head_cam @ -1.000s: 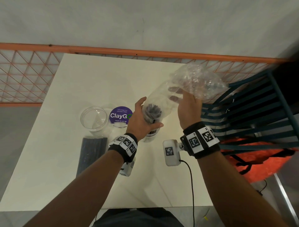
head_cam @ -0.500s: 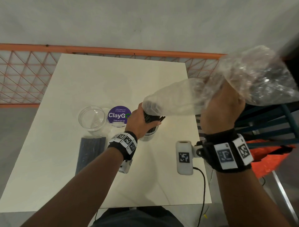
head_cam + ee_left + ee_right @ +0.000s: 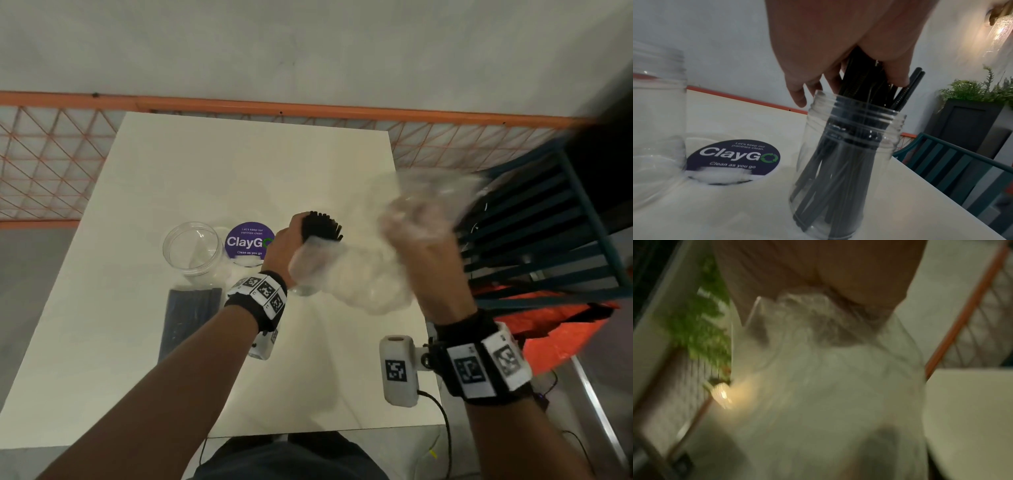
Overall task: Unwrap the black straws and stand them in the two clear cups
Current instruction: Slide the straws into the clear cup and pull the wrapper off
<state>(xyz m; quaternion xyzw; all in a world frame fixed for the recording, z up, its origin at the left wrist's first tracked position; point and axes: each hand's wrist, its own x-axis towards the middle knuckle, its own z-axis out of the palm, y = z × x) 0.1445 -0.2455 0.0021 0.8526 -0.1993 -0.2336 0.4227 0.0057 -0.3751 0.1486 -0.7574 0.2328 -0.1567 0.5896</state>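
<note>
- Two clear cups stand on the white tabletop point(image 3: 144, 342): one, the filled cup point(image 3: 846, 162), sits at the centre under the left hand point(image 3: 286, 248); the other, the empty cup point(image 3: 191, 248), stands at its 9 o'clock, apart from it.
- One bundle of black straws point(image 3: 838, 170) stands in the filled cup, lower ends splayed across its base, upper ends rising past the threaded rim; the individual straws are too many and too overlapped to count.
- The left hand's grip is wrapped around the bundle's upper part above the rim, fingers on one side and thumb on the other; in the head view the straw tips fan out at 12 o'clock from the fist.
- The right hand point(image 3: 430, 260), at 3 o'clock from the filled cup, has its grip bunched on one clear plastic wrapper point(image 3: 363, 274), which is blurred; the wrapper hangs from the fist and trails toward 9 o'clock, across the cup.
- One further pack of dark straws point(image 3: 188, 318) lies flat on the tabletop at 6 o'clock from the empty cup, just beside it.
- One round purple sticker point(image 3: 248, 241) reading "ClayGo" lies on the tabletop between the two cups.
- One dark slatted chair point(image 3: 548, 233) stands off the tabletop's edge at 3 o'clock, with an orange bag point(image 3: 565, 329) below it.
</note>
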